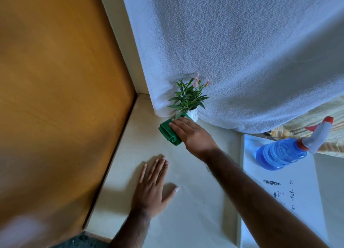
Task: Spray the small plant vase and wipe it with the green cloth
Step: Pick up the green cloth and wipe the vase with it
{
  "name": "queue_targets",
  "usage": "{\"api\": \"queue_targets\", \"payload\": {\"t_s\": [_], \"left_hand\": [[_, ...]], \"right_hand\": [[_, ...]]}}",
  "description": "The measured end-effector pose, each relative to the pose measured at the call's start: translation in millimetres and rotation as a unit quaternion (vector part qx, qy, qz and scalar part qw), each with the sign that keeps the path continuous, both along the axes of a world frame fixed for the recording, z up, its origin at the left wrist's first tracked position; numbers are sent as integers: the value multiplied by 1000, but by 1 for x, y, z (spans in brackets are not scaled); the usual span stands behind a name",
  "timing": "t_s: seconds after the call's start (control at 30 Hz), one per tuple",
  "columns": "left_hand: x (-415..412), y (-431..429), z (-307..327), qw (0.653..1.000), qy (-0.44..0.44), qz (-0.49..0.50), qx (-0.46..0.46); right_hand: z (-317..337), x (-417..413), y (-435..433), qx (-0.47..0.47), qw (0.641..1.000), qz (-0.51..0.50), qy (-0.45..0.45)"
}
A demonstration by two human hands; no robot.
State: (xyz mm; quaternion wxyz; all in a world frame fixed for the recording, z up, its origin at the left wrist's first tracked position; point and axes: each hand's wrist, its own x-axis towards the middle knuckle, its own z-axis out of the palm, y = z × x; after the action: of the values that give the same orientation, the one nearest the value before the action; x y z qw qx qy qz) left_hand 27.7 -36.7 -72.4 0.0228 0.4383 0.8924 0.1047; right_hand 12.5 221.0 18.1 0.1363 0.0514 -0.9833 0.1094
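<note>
A small white vase (193, 115) with green leaves and pink flowers (188, 96) stands on the pale counter (195, 201) against a white towel. A folded green cloth (168, 133) lies at the vase's left side, partly pressed against it. My right hand (191, 135) rests flat on top of the cloth, fingertips beside the vase. My left hand (152, 188) lies flat on the counter nearer to me, fingers spread, holding nothing. A blue spray bottle (286, 152) with a white and red trigger head stands at the right.
A white textured towel (242, 52) hangs behind the vase. A wooden panel (55, 89) borders the counter on the left. The spray bottle stands on a white surface (275, 201) with dark marks. Yellow patterned fabric (297, 124) shows at the right.
</note>
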Motion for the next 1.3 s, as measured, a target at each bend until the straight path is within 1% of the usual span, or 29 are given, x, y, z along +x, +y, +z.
{"api": "queue_targets", "payload": {"t_s": [0.1,0.27,0.37,0.43,0.53,0.6,0.7,0.8,0.9,1.0,1.07,1.23,1.3], "left_hand": [[0,0,1,1000,3,-1,3],[-1,0,2,1000,5,-2,6],[-1,0,1,1000,5,-3,9],[-1,0,0,1000,7,-4,7],[-1,0,0,1000,9,-3,8],[-1,-1,0,1000,11,-2,9],[0,0,0,1000,11,-4,14],[-1,0,-2,1000,8,-6,18],[-2,0,-1,1000,2,-5,11],[-1,-1,-2,1000,1,-5,12],[-2,-1,-2,1000,1,-5,9],[-2,0,-2,1000,3,-3,4],[-1,-1,-2,1000,4,-4,3]], "right_hand": [[-7,4,4,-3,1000,-5,-7],[-21,12,-3,-58,997,-40,-39],[-24,16,-4,-86,994,-44,-48],[-18,15,-5,-83,995,-38,-30],[-2,7,-5,-48,998,-25,19],[6,0,-3,-28,999,-17,33],[4,-1,5,-15,1000,-5,16],[-9,10,11,-26,1000,-11,-6],[-25,25,13,-55,997,-42,-38],[-30,36,13,-99,989,-96,-59],[-24,38,15,-94,990,-100,-38],[3,24,12,-64,995,-72,32],[5,19,11,-59,995,-67,38]]}}
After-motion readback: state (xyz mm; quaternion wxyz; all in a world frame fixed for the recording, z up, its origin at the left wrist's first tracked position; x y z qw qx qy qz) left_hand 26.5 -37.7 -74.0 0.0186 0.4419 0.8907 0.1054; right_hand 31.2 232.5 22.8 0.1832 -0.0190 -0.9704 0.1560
